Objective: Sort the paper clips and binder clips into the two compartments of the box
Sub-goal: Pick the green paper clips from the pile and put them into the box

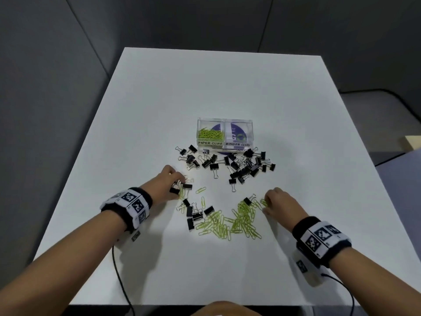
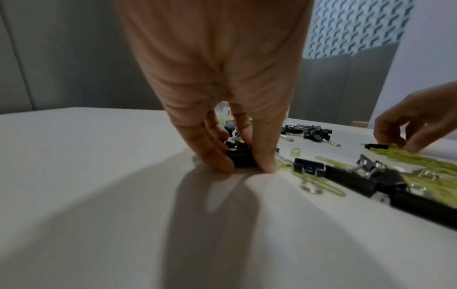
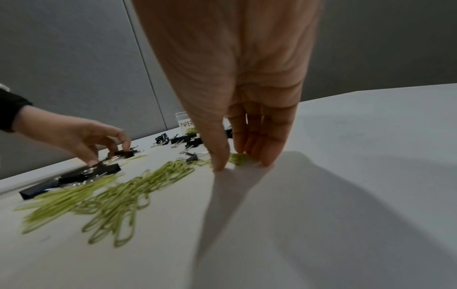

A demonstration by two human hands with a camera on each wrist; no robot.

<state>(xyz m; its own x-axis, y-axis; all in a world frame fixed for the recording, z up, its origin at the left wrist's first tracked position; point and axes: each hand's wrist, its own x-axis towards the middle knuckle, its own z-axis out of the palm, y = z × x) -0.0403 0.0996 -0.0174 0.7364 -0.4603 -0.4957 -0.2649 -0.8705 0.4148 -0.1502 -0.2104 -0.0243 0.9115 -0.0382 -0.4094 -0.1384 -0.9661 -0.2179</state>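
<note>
A clear two-compartment box (image 1: 249, 124) stands mid-table. Its left compartment, labelled PAPER CLIPS, holds green paper clips (image 1: 210, 134); through the right one, labelled BINDER CLIPS, only a purple print shows. Black binder clips (image 1: 241, 165) lie scattered in front of it. Nearer me lies a heap of green paper clips (image 1: 237, 220) with a few binder clips (image 1: 196, 215) at its left. My left hand (image 1: 178, 187) (image 2: 245, 162) pinches a black binder clip (image 2: 241, 158) on the table. My right hand (image 1: 265, 205) (image 3: 241, 162) closes thumb and fingers round a small bunch of paper clips (image 3: 238, 158).
The white table (image 1: 205, 87) stretches bare behind and beside the box, with grey partition walls beyond. A black cable (image 1: 118, 270) hangs over the front edge at the left, and another runs from my right wristband (image 1: 319, 240).
</note>
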